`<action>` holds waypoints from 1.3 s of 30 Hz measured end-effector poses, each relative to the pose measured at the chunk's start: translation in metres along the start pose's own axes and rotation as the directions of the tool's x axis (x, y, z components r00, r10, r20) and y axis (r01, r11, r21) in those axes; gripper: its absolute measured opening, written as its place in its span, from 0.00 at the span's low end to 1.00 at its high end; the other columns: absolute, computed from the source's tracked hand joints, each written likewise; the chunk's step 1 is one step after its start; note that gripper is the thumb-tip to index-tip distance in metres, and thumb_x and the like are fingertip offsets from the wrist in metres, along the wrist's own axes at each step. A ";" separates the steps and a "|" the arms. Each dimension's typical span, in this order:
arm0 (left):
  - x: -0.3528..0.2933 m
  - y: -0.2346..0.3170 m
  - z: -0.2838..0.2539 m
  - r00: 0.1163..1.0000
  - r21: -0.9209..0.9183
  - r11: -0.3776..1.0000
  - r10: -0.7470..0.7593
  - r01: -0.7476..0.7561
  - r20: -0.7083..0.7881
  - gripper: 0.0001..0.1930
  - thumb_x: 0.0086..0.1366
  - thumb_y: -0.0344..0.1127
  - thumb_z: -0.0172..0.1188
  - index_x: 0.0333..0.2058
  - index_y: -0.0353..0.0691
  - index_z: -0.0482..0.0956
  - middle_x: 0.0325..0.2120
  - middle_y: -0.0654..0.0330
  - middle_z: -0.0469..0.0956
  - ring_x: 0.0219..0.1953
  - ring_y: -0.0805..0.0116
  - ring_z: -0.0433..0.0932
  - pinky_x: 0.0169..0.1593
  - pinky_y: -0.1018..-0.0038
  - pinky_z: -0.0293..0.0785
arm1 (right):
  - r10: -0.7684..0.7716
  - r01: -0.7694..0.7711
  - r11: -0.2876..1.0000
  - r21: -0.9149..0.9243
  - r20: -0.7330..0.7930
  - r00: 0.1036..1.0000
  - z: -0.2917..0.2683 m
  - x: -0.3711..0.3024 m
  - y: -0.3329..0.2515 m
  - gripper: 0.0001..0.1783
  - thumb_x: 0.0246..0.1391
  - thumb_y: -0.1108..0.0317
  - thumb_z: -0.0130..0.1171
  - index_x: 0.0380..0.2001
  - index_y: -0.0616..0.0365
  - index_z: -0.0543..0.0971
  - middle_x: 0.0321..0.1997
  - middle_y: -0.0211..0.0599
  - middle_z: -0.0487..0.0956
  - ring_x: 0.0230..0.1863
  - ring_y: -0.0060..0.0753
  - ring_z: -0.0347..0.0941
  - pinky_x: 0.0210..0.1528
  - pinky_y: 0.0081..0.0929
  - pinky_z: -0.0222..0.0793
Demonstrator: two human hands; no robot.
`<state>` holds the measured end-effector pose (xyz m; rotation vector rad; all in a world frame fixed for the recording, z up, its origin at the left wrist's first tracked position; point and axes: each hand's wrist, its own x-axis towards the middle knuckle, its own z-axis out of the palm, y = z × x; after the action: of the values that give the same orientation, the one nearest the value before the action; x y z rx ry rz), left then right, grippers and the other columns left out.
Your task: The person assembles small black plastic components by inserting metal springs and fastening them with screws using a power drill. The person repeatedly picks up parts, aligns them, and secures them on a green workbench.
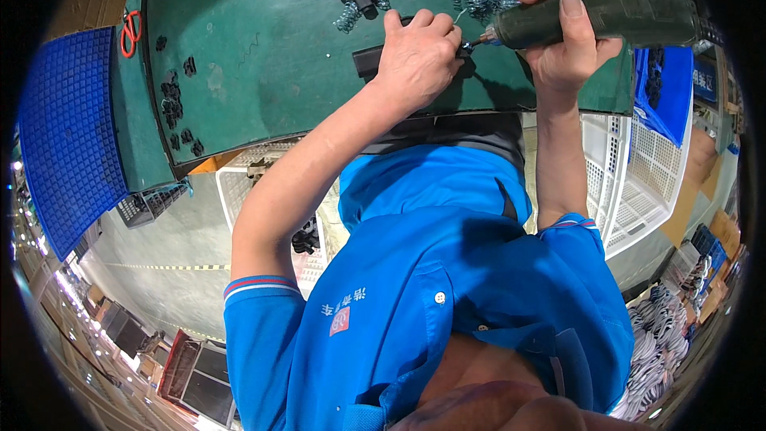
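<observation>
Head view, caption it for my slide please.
Left hand on black part, right hand holding dark power driver, green tabletop beneath.

Curled left hand (419, 56), gripping right hand (565, 64)

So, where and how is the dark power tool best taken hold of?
Probably around the thick, rounded body of the dark power tool, coming from the near side, as the right hand does. The tool lies sideways, its narrow tip pointing left toward the left hand and the black piece there, so a body grip should stand clear of the tip.
</observation>
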<state>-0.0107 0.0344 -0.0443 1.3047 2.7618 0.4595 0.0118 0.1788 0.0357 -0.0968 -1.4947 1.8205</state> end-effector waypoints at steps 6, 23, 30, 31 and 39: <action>0.001 -0.001 0.001 1.000 -0.002 1.000 -0.001 0.001 -0.017 0.17 0.53 0.44 0.68 0.40 0.45 0.79 0.36 0.65 0.74 0.45 0.64 0.73 0.47 0.54 0.63 | 0.078 -0.078 0.997 -0.002 0.083 0.993 0.017 -0.009 -0.024 0.31 0.54 0.60 0.60 0.57 0.66 0.67 0.34 0.42 0.76 0.34 0.34 0.73 0.36 0.30 0.72; -0.002 -0.002 0.003 0.999 0.018 1.000 0.014 -0.013 -0.041 0.18 0.53 0.45 0.68 0.41 0.45 0.79 0.37 0.65 0.74 0.45 0.64 0.74 0.47 0.53 0.64 | -0.165 -0.013 0.968 0.251 0.676 0.718 -0.035 0.009 0.043 0.36 0.48 0.70 0.52 0.62 0.72 0.61 0.35 0.44 0.73 0.36 0.37 0.71 0.42 0.36 0.70; -0.004 -0.002 0.002 0.999 -0.001 1.000 0.006 -0.006 -0.035 0.18 0.52 0.44 0.69 0.40 0.45 0.79 0.37 0.63 0.74 0.45 0.61 0.73 0.47 0.53 0.64 | -0.024 -0.022 0.989 0.143 0.313 0.949 -0.087 0.042 -0.046 0.21 0.54 0.64 0.54 0.46 0.69 0.72 0.34 0.50 0.77 0.36 0.41 0.74 0.40 0.36 0.73; -0.005 -0.005 0.004 0.999 -0.006 1.000 -0.004 0.003 -0.052 0.18 0.52 0.44 0.69 0.39 0.45 0.79 0.36 0.63 0.74 0.45 0.61 0.73 0.47 0.54 0.64 | 0.044 -0.055 0.996 0.073 0.153 0.987 -0.104 0.044 -0.061 0.18 0.56 0.64 0.55 0.41 0.69 0.76 0.33 0.50 0.78 0.34 0.41 0.76 0.39 0.35 0.73; -0.002 0.001 0.002 0.992 -0.038 0.999 -0.025 0.020 -0.125 0.17 0.49 0.42 0.70 0.36 0.43 0.79 0.35 0.59 0.74 0.44 0.59 0.74 0.51 0.49 0.62 | 0.211 -0.151 0.030 -0.988 -0.141 0.967 -0.327 0.046 0.030 0.34 0.48 0.51 0.69 0.52 0.65 0.78 0.41 0.49 0.83 0.42 0.39 0.80 0.48 0.33 0.71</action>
<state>-0.0078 0.0338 -0.0456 1.2774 2.8511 0.6080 0.1284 0.4694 -0.0741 -0.9997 -2.6288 0.4597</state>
